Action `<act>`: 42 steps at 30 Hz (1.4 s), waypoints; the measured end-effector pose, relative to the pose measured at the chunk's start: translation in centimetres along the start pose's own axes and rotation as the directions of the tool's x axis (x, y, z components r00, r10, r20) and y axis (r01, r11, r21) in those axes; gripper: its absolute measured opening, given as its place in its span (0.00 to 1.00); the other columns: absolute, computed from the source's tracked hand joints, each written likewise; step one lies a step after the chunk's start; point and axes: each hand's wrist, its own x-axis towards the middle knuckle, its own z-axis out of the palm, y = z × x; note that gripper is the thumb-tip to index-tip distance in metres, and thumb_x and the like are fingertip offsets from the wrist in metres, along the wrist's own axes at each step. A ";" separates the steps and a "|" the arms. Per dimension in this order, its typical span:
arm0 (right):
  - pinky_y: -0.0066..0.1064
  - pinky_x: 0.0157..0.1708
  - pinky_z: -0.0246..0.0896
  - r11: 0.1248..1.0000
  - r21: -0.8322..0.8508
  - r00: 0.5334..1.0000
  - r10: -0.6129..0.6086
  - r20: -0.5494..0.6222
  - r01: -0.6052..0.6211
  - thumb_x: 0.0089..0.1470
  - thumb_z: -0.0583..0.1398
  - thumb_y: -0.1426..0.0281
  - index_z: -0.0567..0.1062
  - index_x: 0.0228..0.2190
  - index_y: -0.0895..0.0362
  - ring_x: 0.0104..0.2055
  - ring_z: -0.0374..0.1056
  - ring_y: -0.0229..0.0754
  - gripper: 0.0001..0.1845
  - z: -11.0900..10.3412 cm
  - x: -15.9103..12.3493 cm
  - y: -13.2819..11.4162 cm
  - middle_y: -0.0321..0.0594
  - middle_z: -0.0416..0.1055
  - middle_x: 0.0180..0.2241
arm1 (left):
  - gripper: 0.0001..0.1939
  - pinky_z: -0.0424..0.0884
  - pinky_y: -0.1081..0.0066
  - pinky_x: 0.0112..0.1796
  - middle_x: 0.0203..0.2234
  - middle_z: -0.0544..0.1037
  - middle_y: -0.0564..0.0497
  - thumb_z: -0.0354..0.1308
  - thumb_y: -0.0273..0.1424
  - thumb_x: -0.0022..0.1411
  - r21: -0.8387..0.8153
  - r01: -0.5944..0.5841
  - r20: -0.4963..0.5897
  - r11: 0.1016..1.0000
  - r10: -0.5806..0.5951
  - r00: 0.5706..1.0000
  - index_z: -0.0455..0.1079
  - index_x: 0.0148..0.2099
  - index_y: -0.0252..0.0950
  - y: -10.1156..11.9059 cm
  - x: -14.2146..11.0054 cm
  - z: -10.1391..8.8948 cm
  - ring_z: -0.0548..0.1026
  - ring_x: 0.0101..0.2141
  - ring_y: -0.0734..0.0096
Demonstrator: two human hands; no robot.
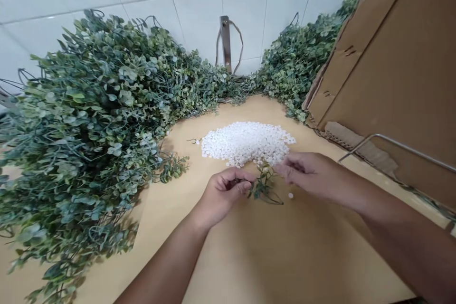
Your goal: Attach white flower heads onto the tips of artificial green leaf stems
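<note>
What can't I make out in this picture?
Head view:
Small green leafy sprig: held end hidden by the left hand.
Right hand: whether it grips anything, too small and blurred.
Bent grey metal rod: far end cut off by the right edge.
Round white pieces: lower ones hidden under others.

- Tiled wall beyond the far edge of the table
- Upright strip with looped cord at that edge
- Cardboard panel along the right edge
- Bent metal rod beside it

Foreground board open; foliage blocks left; cardboard walls right.
</note>
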 end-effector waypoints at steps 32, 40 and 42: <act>0.22 0.23 0.65 0.359 0.929 0.949 0.253 -0.187 0.087 0.48 0.54 0.76 0.71 0.32 0.58 0.23 0.67 0.31 0.08 -2.1 0.4 -1.2 0.38 0.72 0.26 | 0.11 0.72 0.70 0.36 0.35 0.71 0.47 0.50 0.21 0.60 0.677 -0.538 0.196 0.502 0.581 0.790 0.69 0.43 0.36 -1.2 -0.7 1.3 0.72 0.36 0.72; 0.15 0.14 0.53 0.413 0.911 0.979 0.193 -0.068 -0.019 0.51 0.54 0.72 0.72 0.32 0.58 0.18 0.61 0.26 0.07 -2.8 -0.3 -1.3 0.35 0.66 0.23 | 0.11 0.69 0.64 0.34 0.34 0.73 0.46 0.51 0.23 0.60 0.805 -0.582 0.510 0.113 0.371 0.776 0.71 0.42 0.36 -2.3 0.3 5.8 0.70 0.33 0.66; 0.14 0.14 0.50 0.443 0.896 0.983 0.172 -0.068 -0.015 0.51 0.55 0.68 0.72 0.31 0.59 0.19 0.61 0.25 0.09 -2.7 -0.3 -1.0 0.36 0.67 0.25 | 0.11 0.67 0.65 0.33 0.32 0.73 0.47 0.51 0.20 0.58 0.801 -0.591 0.538 0.096 0.316 0.781 0.72 0.40 0.35 -2.4 0.8 6.4 0.69 0.31 0.66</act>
